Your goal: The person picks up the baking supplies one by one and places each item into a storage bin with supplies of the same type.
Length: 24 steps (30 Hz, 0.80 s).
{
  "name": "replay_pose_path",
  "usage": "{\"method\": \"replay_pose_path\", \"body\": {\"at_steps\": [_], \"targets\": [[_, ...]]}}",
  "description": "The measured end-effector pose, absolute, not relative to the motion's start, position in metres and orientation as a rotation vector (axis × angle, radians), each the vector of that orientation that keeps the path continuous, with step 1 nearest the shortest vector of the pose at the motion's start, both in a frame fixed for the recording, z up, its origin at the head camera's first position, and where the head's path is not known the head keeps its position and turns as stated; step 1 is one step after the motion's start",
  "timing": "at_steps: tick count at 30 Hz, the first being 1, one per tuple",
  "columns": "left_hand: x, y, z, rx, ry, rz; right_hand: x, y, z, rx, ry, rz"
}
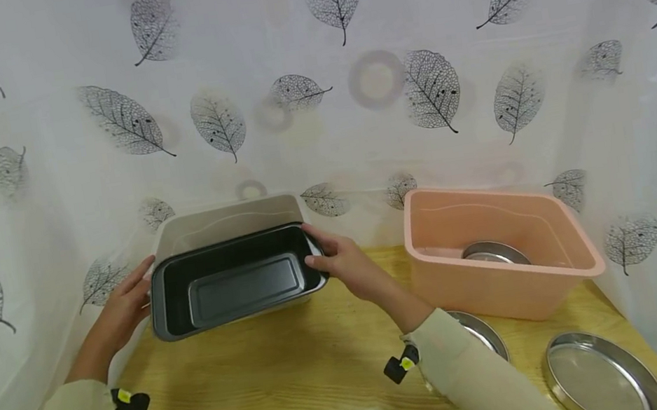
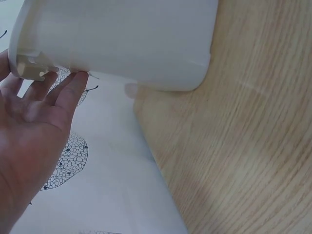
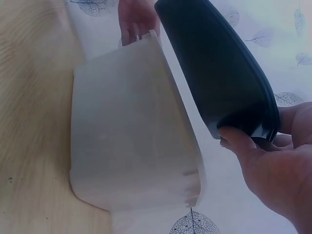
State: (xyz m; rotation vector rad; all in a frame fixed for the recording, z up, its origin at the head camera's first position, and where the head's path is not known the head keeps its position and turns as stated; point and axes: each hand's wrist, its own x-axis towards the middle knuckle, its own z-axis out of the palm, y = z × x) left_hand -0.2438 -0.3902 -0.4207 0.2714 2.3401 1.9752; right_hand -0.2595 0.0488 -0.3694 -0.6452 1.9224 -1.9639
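Observation:
A dark loaf pan point(image 1: 245, 288) hangs tilted over the off-white plastic bin point(image 1: 229, 223), its inside facing the head camera. My right hand point(image 1: 347, 266) pinches the pan's right end, with the thumb on one side and the fingers on the other. In the right wrist view the pan point(image 3: 219, 73) slants above the bin's rim, apart from it. My left hand point(image 1: 119, 318) is at the bin's left end. In the left wrist view its fairly straight fingers point(image 2: 73, 92) lie just under the rim of the bin point(image 2: 126, 39), beside a handle notch.
A pink plastic bin point(image 1: 495, 293) stands at the right of the wooden table point(image 1: 281, 396), with a round metal pan point(image 1: 495, 252) inside. Two more round pans lie before it: one point(image 1: 602, 373) near the right edge, one point(image 1: 482, 334) partly behind my right sleeve. A leaf-print curtain point(image 1: 289, 26) surrounds the table.

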Motion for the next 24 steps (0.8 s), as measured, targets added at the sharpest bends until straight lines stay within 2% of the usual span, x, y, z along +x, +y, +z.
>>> {"method": "replay_pose_path", "body": {"at_steps": [14, 24], "targets": [[-0.245, -0.389, -0.419, 0.172, 2.452, 1.841, -0.287, 0.037, -0.350, -0.631, 1.932, -1.992], [-0.242, -0.391, -0.420, 0.261, 2.391, 1.889, -0.307, 0.029, -0.342, -0.604, 2.019, -1.978]]}}
